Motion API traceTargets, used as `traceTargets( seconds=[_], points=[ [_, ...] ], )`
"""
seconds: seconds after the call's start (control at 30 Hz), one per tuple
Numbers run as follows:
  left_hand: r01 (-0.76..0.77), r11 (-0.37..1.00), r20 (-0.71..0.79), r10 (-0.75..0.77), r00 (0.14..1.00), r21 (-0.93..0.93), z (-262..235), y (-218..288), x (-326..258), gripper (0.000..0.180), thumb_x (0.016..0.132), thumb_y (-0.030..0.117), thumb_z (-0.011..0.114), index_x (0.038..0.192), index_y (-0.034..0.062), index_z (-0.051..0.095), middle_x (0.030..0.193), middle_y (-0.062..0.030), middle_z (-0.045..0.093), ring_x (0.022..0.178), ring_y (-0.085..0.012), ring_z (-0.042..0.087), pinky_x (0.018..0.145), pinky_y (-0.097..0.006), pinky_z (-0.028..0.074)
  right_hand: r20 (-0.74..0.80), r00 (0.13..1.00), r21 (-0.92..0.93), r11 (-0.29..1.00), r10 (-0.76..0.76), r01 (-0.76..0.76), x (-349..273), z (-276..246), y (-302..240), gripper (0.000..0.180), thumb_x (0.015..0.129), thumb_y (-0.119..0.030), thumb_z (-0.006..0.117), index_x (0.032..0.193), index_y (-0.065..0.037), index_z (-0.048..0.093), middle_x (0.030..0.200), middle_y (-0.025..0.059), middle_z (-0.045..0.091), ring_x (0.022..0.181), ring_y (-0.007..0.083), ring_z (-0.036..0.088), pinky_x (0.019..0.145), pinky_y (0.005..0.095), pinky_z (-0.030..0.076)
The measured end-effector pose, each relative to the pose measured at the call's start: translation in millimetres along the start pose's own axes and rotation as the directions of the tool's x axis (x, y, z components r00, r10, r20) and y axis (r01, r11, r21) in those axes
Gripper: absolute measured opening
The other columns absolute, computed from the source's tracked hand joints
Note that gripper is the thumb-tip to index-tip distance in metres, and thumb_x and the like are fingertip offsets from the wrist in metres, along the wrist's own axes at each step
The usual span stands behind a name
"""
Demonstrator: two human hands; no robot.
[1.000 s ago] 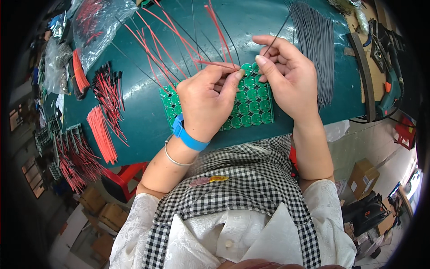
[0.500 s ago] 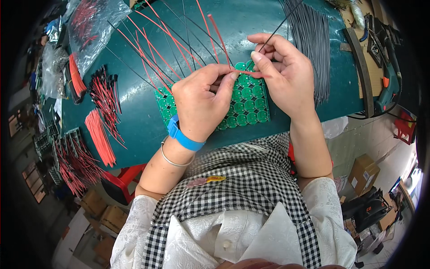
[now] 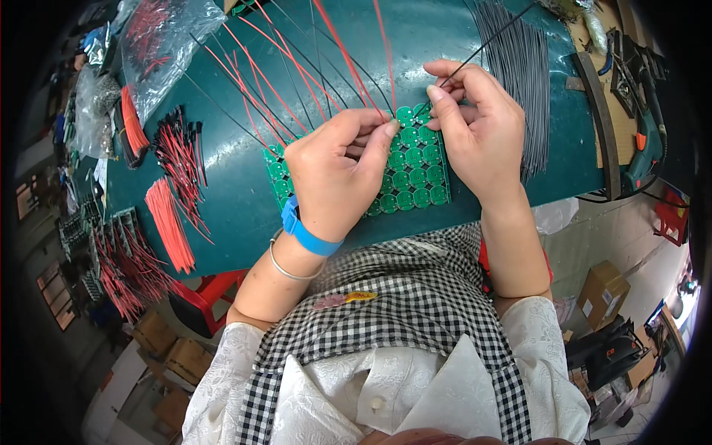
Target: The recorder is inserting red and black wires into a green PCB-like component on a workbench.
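Observation:
A panel of small round green circuit boards (image 3: 415,176) lies on the table in front of me, with red and black wires standing up from its far part. Over its middle is my left hand (image 3: 341,159), thumb and forefinger pinched on a red wire (image 3: 337,41) that rises away from me. At the panel's far right, my right hand (image 3: 482,126) grips a black wire (image 3: 486,43) between thumb and forefinger. This wire slants up to the right, and its lower end points at the board. The left hand covers part of the panel.
Loose black wires (image 3: 519,89) lie in a wide bundle on the right. On the left are red wires (image 3: 169,226), red-and-black wire pieces (image 3: 178,159) and a clear plastic bag (image 3: 167,52). A curved dark strip (image 3: 599,126) and a green-handled tool (image 3: 644,152) lie at the right edge.
The red wire that stretched between my hands has swung up and away from my right hand. My right hand has shifted slightly right, still with the black wire. The left stays at the panel.

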State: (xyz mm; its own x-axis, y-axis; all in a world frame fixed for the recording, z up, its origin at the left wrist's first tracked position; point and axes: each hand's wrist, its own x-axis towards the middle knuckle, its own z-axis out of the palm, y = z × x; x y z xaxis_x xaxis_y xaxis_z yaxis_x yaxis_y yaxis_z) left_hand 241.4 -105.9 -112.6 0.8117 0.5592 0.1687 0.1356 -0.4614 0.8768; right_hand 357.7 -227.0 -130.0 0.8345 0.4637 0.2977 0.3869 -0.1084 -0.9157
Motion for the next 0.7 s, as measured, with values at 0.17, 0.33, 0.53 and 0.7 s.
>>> traceTargets(
  seconds=[0.17, 0.33, 0.53, 0.7],
  points=[
    [0.154, 0.979, 0.135, -0.135, 0.982, -0.135, -2.6, 10.0, 5.9, 0.011, 0.088, -0.002, 0.075, 0.097, -0.0062, 0.07, 0.086, -0.0078, 0.073, 0.071, -0.0103, 0.071, 0.062, -0.021, 0.058, -0.01, 1.0, -0.038, 0.999, -0.018, 0.018, -0.8, -0.8, 1.2, 0.018, 0.085, 0.005, 0.067, 0.103, 0.0, 0.07, 0.088, 0.008, 0.067, 0.069, 0.0143, 0.066, 0.057, 0.0252, 0.054],
    [0.102, 0.984, 0.073, -0.092, 0.993, -0.145, 8.3, 9.8, 10.8, 0.011, 0.087, -0.003, 0.075, 0.096, -0.0065, 0.07, 0.088, -0.0084, 0.074, 0.071, -0.0107, 0.071, 0.062, -0.022, 0.059, 0.008, 1.0, -0.036, 0.999, -0.021, 0.022, -1.2, -0.5, -0.2, 0.02, 0.085, 0.004, 0.069, 0.105, 0.0, 0.071, 0.086, 0.0078, 0.067, 0.068, 0.0138, 0.065, 0.057, 0.0251, 0.054],
    [0.017, 0.997, 0.012, -0.016, 1.0, -0.079, 15.4, 4.1, 9.8, 0.011, 0.085, 0.0, 0.077, 0.093, -0.0024, 0.07, 0.081, -0.0107, 0.074, 0.07, -0.015, 0.074, 0.061, -0.025, 0.059, 0.071, 0.997, -0.011, 0.999, -0.041, 0.042, -1.1, -1.4, -0.6, 0.023, 0.085, 0.002, 0.071, 0.108, 0.0, 0.07, 0.083, 0.0088, 0.067, 0.067, 0.0154, 0.065, 0.057, 0.0267, 0.055],
    [-0.01, 0.998, -0.011, 0.01, 1.0, -0.06, 18.3, 1.2, 9.7, 0.012, 0.083, 0.0, 0.077, 0.093, 0.0, 0.069, 0.078, -0.0123, 0.074, 0.069, -0.0177, 0.075, 0.06, -0.027, 0.059, 0.103, 0.993, -0.09, 0.993, -0.063, 0.072, 1.4, -3.1, 3.1, 0.021, 0.09, -0.001, 0.066, 0.111, -0.001, 0.07, 0.086, 0.0119, 0.069, 0.07, 0.0205, 0.068, 0.063, 0.0307, 0.056]
  ],
)
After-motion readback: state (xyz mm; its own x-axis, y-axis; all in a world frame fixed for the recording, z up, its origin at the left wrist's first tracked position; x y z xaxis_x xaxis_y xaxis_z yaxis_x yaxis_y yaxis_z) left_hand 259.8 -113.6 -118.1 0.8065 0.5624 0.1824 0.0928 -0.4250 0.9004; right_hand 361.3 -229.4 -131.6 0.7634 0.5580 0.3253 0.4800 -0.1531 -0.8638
